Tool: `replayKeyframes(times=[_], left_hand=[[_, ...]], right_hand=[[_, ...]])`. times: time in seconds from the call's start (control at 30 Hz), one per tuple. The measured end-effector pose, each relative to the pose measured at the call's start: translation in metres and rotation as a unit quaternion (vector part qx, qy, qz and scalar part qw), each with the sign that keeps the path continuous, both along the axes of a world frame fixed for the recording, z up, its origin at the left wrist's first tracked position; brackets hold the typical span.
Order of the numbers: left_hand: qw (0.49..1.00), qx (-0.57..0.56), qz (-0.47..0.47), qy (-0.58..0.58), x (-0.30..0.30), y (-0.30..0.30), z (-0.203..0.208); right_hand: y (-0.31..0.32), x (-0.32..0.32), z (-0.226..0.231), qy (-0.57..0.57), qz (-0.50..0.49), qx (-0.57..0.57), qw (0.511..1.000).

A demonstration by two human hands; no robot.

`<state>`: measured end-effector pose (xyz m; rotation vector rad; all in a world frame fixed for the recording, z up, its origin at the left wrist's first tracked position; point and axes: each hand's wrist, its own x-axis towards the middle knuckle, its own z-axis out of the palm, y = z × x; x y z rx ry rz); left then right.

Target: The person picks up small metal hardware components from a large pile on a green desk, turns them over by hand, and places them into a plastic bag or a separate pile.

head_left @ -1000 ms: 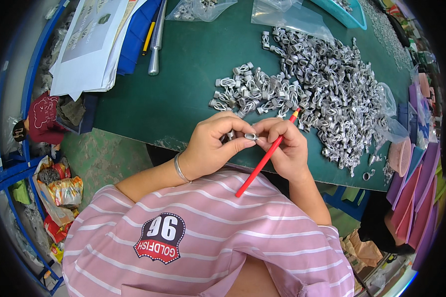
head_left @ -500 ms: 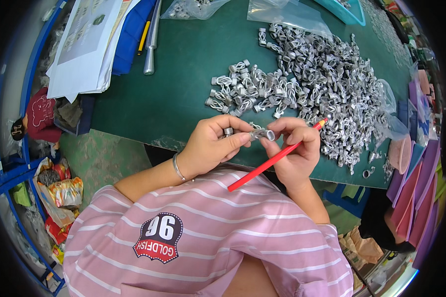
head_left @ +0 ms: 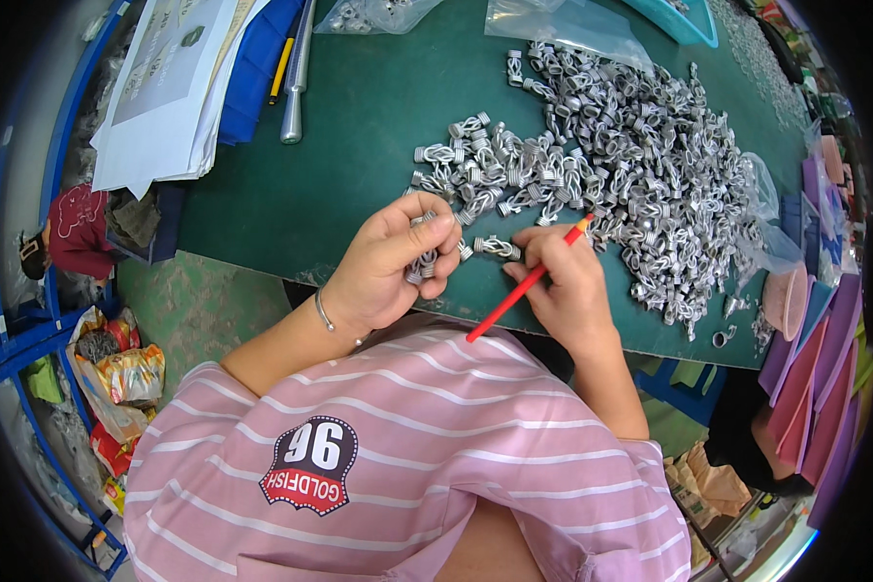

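My left hand (head_left: 395,254) is closed around one or more small silver metal fittings (head_left: 423,260), partly hidden by the fingers. They look like the others on the table, with ribbed collars and looped strands. In my right hand (head_left: 565,281) lies a slanting red pencil (head_left: 502,310), its pointed end up by the knuckles. The thumb and forefinger of that hand are at the end of a single looped fitting (head_left: 496,247) near the table's front edge. Beyond both hands, a smaller cluster of fittings (head_left: 495,165) adjoins a big heap (head_left: 650,165) on the right.
On the green table (head_left: 359,126), papers (head_left: 160,126) and a blue tray (head_left: 257,87) lie at the left, beside a yellow pen (head_left: 282,70) and a metal rod (head_left: 295,107). Plastic bags (head_left: 563,29) and a turquoise basket (head_left: 684,24) are at the back. Coloured bins (head_left: 815,359) stand right.
My hands have moved apart. The left has drawn left and curled its fingers inward. The right, still with the pencil, has shifted slightly to a fitting on the table.
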<state>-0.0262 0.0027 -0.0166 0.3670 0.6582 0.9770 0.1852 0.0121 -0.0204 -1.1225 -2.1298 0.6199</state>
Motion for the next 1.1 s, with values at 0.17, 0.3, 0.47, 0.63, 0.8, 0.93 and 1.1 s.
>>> replayKeyframes(times=[0.17,0.3,0.47,0.63,0.8,0.93,1.1], left_hand=[[0.982,0.053,-0.010,0.180,0.006,-0.004,0.002],[0.963,0.075,-0.084,0.243,0.009,-0.006,0.009],[0.905,0.238,-0.062,0.346,0.011,-0.009,0.004],[0.838,0.396,0.009,0.376,0.014,-0.008,0.004],[0.871,0.344,0.011,0.350,0.014,-0.012,0.007],[0.958,0.100,-0.071,0.258,0.009,-0.010,0.009],[0.992,0.030,-0.062,0.105,0.013,-0.013,0.000]], right_hand=[[-0.011,-0.002,-0.010,0.144,-0.062,-0.116,0.981],[-0.015,-0.007,-0.008,0.302,-0.043,-0.152,0.940],[-0.019,-0.008,-0.010,0.440,-0.008,-0.238,0.866],[-0.019,-0.009,-0.017,0.505,0.038,-0.301,0.808],[-0.023,-0.013,-0.017,0.448,0.006,-0.178,0.876],[-0.024,-0.017,-0.009,0.380,-0.028,-0.043,0.923],[-0.022,-0.027,0.001,0.342,0.015,0.032,0.939]])
